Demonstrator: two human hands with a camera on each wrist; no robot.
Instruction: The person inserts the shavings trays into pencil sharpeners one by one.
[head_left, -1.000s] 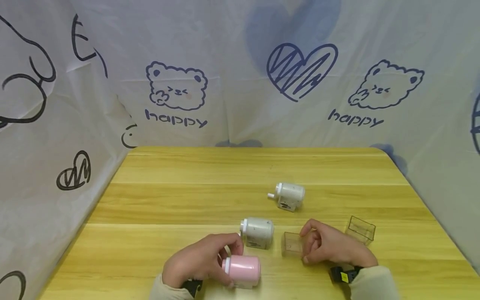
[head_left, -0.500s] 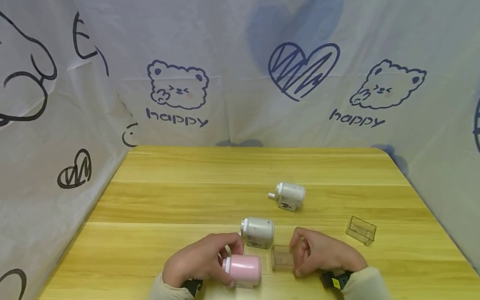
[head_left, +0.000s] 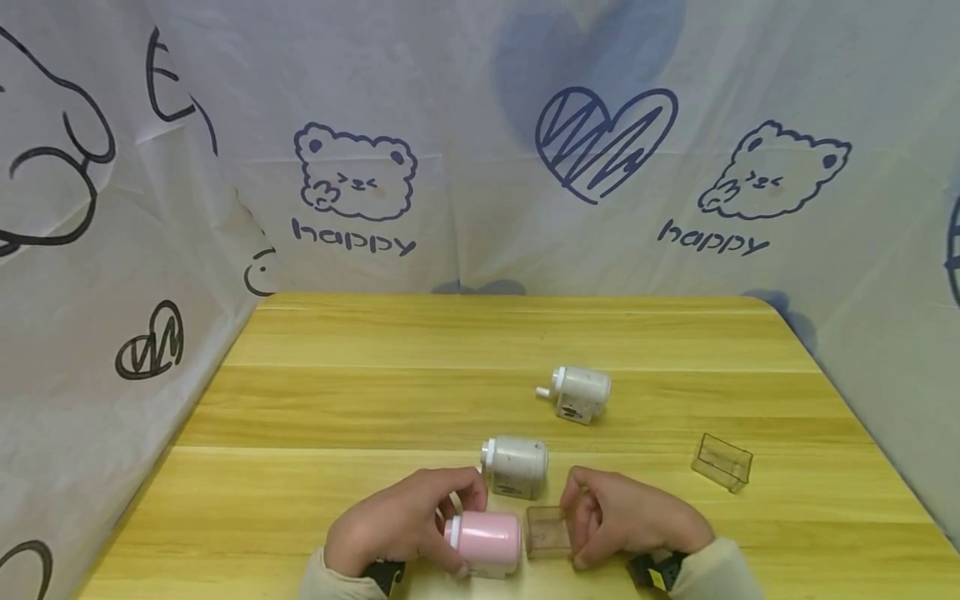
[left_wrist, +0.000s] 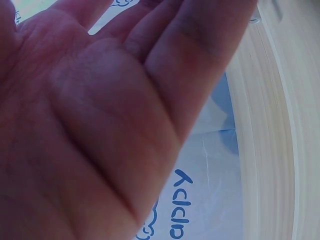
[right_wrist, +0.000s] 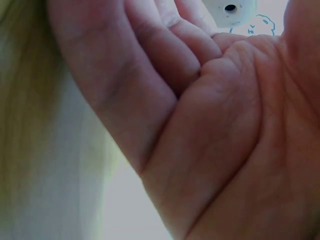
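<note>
My left hand (head_left: 408,521) holds a pink pencil sharpener (head_left: 489,537) at its left end, thumb at the front and fingers behind. Close to the sharpener's right side is a clear brownish shavings drawer (head_left: 547,533). My right hand (head_left: 630,517) pinches the drawer's right end between thumb and fingers. In the left wrist view the palm of my left hand (left_wrist: 100,115) hides the sharpener. The palm of my right hand (right_wrist: 210,120) fills much of the right wrist view. Beyond its fingers shows a whitish sharpener's round end (right_wrist: 230,9) with a dark hole.
Just behind the pink one stands a whitish pencil sharpener (head_left: 517,465). Farther back is another whitish sharpener (head_left: 583,390), its crank pointing left. A second clear drawer (head_left: 722,462) lies on the wooden table (head_left: 360,400) at the right. Printed cloth (head_left: 480,167) hangs behind.
My right hand has brought the clear drawer leftward and toward me, up beside the pink pencil sharpener. The left hand and the pink sharpener have stayed in place.
</note>
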